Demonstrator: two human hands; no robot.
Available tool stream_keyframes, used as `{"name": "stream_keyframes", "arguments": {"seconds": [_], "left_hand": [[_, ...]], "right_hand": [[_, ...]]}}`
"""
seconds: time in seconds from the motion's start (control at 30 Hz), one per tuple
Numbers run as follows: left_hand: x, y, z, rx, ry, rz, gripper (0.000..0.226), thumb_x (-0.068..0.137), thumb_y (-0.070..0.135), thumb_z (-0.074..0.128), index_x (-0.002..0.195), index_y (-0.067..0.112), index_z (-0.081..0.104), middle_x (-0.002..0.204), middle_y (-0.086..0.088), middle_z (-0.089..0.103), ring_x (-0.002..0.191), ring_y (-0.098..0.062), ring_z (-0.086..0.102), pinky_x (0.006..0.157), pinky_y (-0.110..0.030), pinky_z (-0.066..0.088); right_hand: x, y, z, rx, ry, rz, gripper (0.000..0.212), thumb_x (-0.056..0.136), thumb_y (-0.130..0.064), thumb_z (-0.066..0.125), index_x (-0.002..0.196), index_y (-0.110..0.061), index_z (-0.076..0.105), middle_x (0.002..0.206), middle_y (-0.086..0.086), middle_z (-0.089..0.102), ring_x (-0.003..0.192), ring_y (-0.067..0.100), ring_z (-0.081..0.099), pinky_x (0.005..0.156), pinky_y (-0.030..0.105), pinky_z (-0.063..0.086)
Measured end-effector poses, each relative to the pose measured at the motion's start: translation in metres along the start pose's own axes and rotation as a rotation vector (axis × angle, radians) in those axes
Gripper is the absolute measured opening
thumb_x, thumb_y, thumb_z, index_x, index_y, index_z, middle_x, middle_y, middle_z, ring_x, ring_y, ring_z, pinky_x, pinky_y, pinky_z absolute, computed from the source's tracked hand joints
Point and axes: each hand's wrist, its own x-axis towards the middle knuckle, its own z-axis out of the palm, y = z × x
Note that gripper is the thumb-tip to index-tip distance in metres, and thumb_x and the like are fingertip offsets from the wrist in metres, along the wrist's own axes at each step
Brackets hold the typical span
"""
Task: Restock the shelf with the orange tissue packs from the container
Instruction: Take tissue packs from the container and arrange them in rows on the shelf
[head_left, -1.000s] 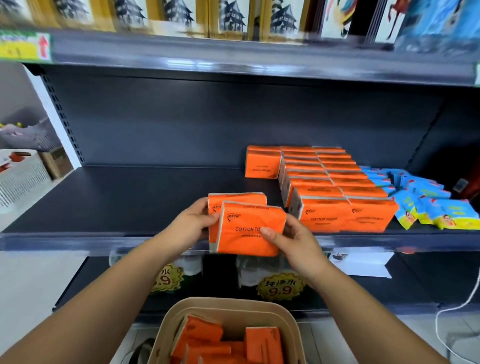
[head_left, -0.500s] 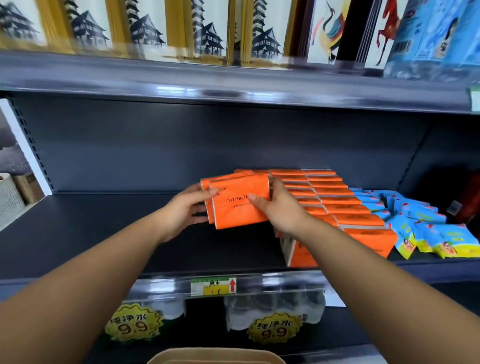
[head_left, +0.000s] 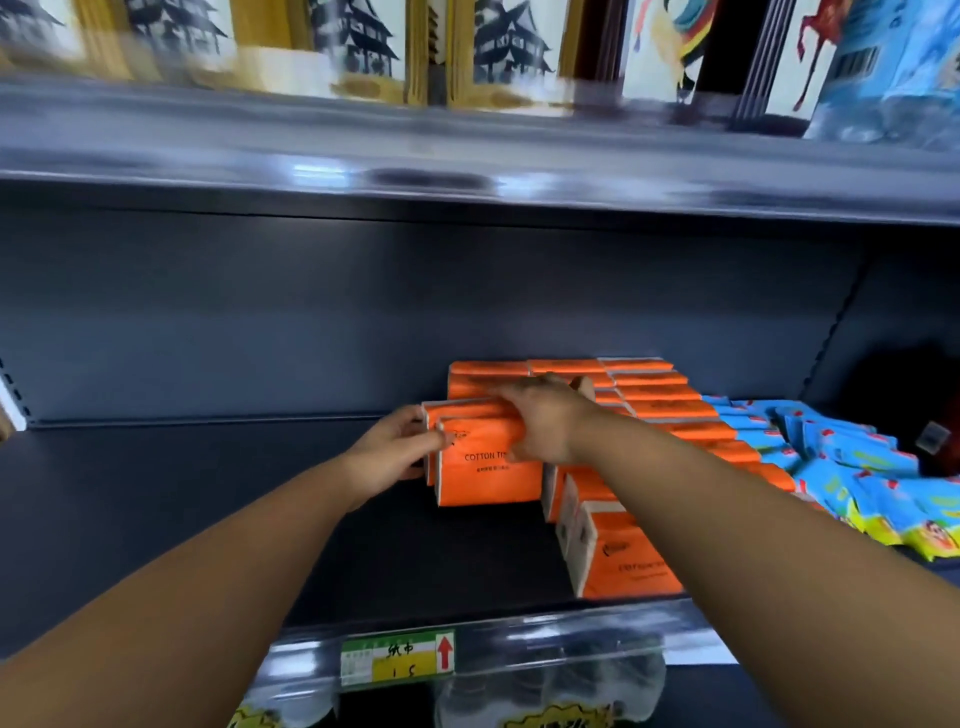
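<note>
Two orange tissue packs (head_left: 485, 475) stand upright on the dark shelf (head_left: 208, 509), one behind the other, just left of the rows of orange packs (head_left: 660, 410). My left hand (head_left: 395, 452) holds their left edge with thumb and fingers. My right hand (head_left: 545, 421) grips them from the top and right side. A single orange pack (head_left: 483, 376) stands behind them at the back. The container is out of view.
Blue packets (head_left: 852, 467) lie in a heap to the right of the orange rows. The upper shelf (head_left: 467, 156) hangs close above, carrying boxed goods. A yellow-green price tag (head_left: 397, 660) sits on the shelf's front rail. Bare shelf stretches to the left.
Both hands have carried the two packs up from the shelf's front edge and deeper in, setting them down on the shelf beside the orange rows. The container has dropped out of view.
</note>
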Motion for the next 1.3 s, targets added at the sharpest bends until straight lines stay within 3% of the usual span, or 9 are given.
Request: {"name": "stream_keyframes", "arguments": {"seconds": [0.23, 0.43, 0.53, 0.77, 0.93, 1.03, 1.1, 1.23, 1.3], "left_hand": [[0.020, -0.014, 0.010, -0.054, -0.028, -0.028, 0.043, 0.092, 0.019, 0.063, 0.131, 0.025, 0.048, 0.124, 0.000, 0.062, 0.116, -0.015, 0.060, 0.101, -0.036, 0.047], [0.031, -0.013, 0.014, 0.296, -0.048, -0.005, 0.090, 0.074, 0.011, 0.081, 0.143, 0.028, 0.027, 0.124, 0.006, 0.055, 0.111, -0.008, 0.056, 0.096, -0.032, 0.048], [0.038, -0.015, 0.016, 0.279, 0.010, 0.027, 0.090, 0.072, 0.008, 0.082, 0.142, 0.026, 0.029, 0.117, 0.009, 0.057, 0.106, -0.006, 0.058, 0.089, -0.028, 0.049], [0.047, -0.021, 0.021, 0.259, 0.144, 0.098, 0.092, 0.065, 0.002, 0.084, 0.140, 0.017, 0.034, 0.120, 0.001, 0.058, 0.108, -0.014, 0.060, 0.096, -0.040, 0.052], [0.052, -0.022, 0.029, 0.323, 0.229, 0.154, 0.091, 0.064, 0.002, 0.081, 0.140, 0.018, 0.033, 0.123, -0.002, 0.055, 0.106, -0.014, 0.059, 0.081, -0.025, 0.050], [0.051, -0.020, 0.037, 0.313, 0.132, 0.081, 0.106, 0.070, -0.001, 0.077, 0.150, 0.023, 0.012, 0.121, 0.002, 0.051, 0.108, -0.013, 0.054, 0.079, -0.021, 0.044], [0.051, -0.021, 0.040, 0.324, 0.041, 0.019, 0.115, 0.074, -0.007, 0.073, 0.152, 0.028, -0.004, 0.121, 0.005, 0.048, 0.113, -0.013, 0.049, 0.085, -0.024, 0.042], [0.055, -0.019, 0.037, 0.369, 0.018, -0.026, 0.114, 0.076, -0.011, 0.066, 0.152, 0.036, -0.006, 0.128, 0.000, 0.049, 0.121, -0.018, 0.046, 0.099, -0.034, 0.040], [0.056, -0.020, 0.036, 0.392, 0.019, -0.033, 0.113, 0.077, -0.010, 0.066, 0.152, 0.036, -0.006, 0.126, 0.000, 0.051, 0.118, -0.016, 0.046, 0.097, -0.033, 0.040]], "right_hand": [[0.017, 0.004, 0.017, -0.100, -0.012, -0.013, 0.074, 0.084, -0.033, 0.070, 0.147, -0.032, 0.030, 0.152, 0.001, 0.035, 0.141, 0.029, 0.027, 0.112, 0.057, 0.012], [0.021, 0.007, 0.017, -0.149, 0.033, -0.036, 0.070, 0.082, -0.036, 0.072, 0.142, -0.026, 0.038, 0.143, 0.002, 0.043, 0.133, 0.028, 0.038, 0.110, 0.055, 0.016], [0.026, 0.005, 0.021, -0.118, 0.056, -0.009, 0.067, 0.084, -0.029, 0.071, 0.142, -0.024, 0.038, 0.140, 0.003, 0.045, 0.130, 0.029, 0.041, 0.111, 0.054, 0.018], [0.032, 0.002, 0.027, -0.086, 0.095, 0.053, 0.068, 0.083, -0.013, 0.066, 0.142, -0.025, 0.034, 0.141, 0.004, 0.040, 0.133, 0.033, 0.033, 0.109, 0.053, 0.021], [0.034, 0.003, 0.021, -0.141, 0.103, 0.086, 0.070, 0.083, -0.011, 0.063, 0.144, -0.026, 0.032, 0.143, 0.005, 0.039, 0.135, 0.032, 0.031, 0.110, 0.056, 0.018], [0.036, 0.003, 0.022, -0.143, 0.081, 0.104, 0.072, 0.083, -0.008, 0.062, 0.145, -0.026, 0.031, 0.145, 0.006, 0.037, 0.138, 0.033, 0.029, 0.113, 0.059, 0.013], [0.038, 0.002, 0.025, -0.157, 0.068, 0.124, 0.075, 0.082, -0.006, 0.064, 0.146, -0.025, 0.030, 0.146, 0.007, 0.037, 0.139, 0.033, 0.028, 0.115, 0.061, 0.010], [0.040, 0.000, 0.024, -0.182, 0.053, 0.151, 0.078, 0.081, -0.006, 0.066, 0.148, -0.024, 0.030, 0.145, 0.007, 0.040, 0.138, 0.033, 0.030, 0.114, 0.062, 0.009], [0.041, 0.000, 0.024, -0.193, 0.057, 0.156, 0.078, 0.081, -0.007, 0.067, 0.147, -0.024, 0.030, 0.145, 0.006, 0.041, 0.138, 0.033, 0.031, 0.114, 0.062, 0.009]]}}
